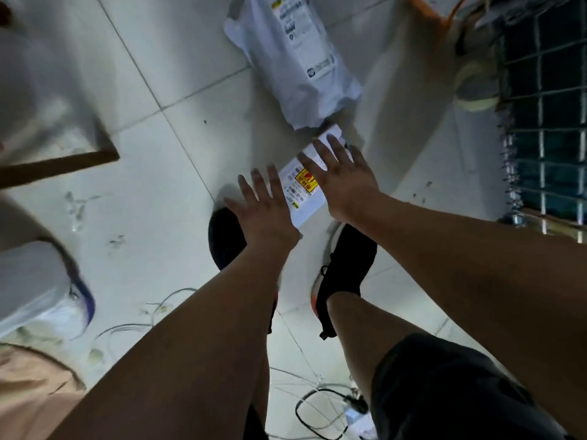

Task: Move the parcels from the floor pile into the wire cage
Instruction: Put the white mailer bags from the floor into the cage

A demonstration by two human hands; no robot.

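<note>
Both hands were down low over the tiled floor (pixel 152 192), going for the small white parcel (pixel 301 201) with the yellow label. It lay flat just beyond the toes of the person's black shoes (pixel 346 265), angled so its far end pointed toward the right.

The left hand (pixel 263 208) was spread at the parcel's near left edge and covered that corner. Its fingers were straight and fanned apart, so the grip was wide open with nothing in it. The right hand (pixel 344 179) reached over the far half of the parcel, fingers splayed the same way. Its grip was open too and had closed on nothing. Whether either palm was pressing on the wrapping or only hovering over it could not be told.

Just past the small parcel's far end lay a bigger white poly mailer (pixel 295 58), crumpled, with its printed label facing up. Its near end all but met the small one.

The wire cage (pixel 546 122) stood at the far right, well apart from both parcels, its mesh showing dark green behind. Loose cables (pixel 317 404) trailed over the tiles near the person's legs.
</note>
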